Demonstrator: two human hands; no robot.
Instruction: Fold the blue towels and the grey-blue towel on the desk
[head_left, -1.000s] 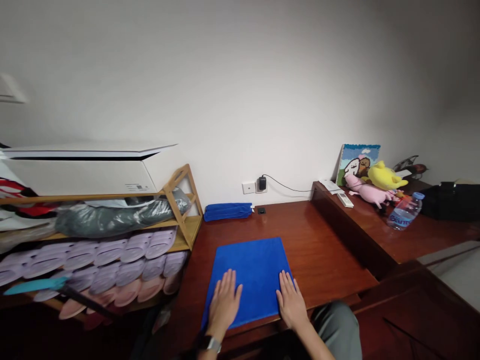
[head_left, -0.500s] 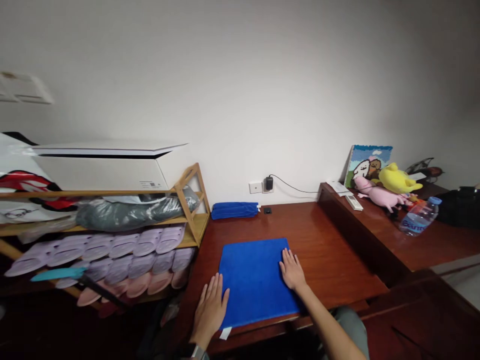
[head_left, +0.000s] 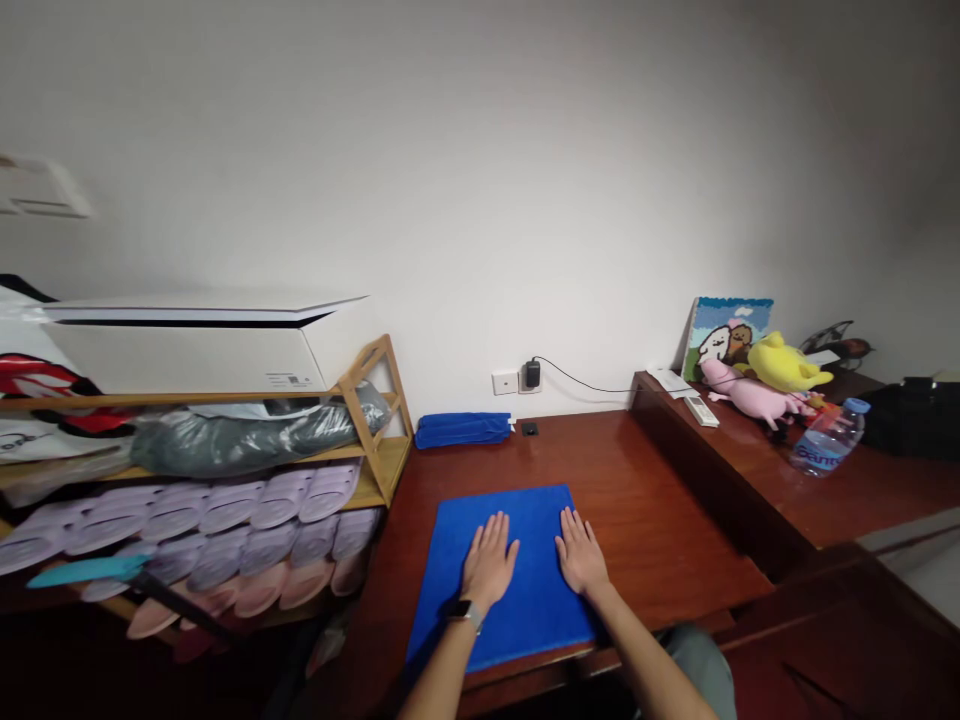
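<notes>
A blue cloth (head_left: 525, 600) lies spread flat on the reddish-brown wooden desk (head_left: 652, 500), close to its front edge. My left hand (head_left: 489, 562), with a watch on the wrist, rests palm down on the middle of the cloth, fingers stretched forward. Over the cloth's right edge lies my right hand (head_left: 581, 552), also palm down with its fingers extended. Neither hand grips anything. At the back of the desk, against the wall, sits a folded blue cloth bundle (head_left: 463, 429) with a small white tag.
Left of the desk stands a wooden rack (head_left: 390, 465) with several lilac slippers (head_left: 270, 495) and a white box (head_left: 187, 350). On the raised right surface are a water bottle (head_left: 832, 440), a pink plush toy (head_left: 754, 393), a yellow plush toy (head_left: 787, 362) and a remote (head_left: 701, 411).
My left hand has moved right, from the cloth's left edge onto its middle. The right hand stays at the right edge. The view has shifted slightly.
</notes>
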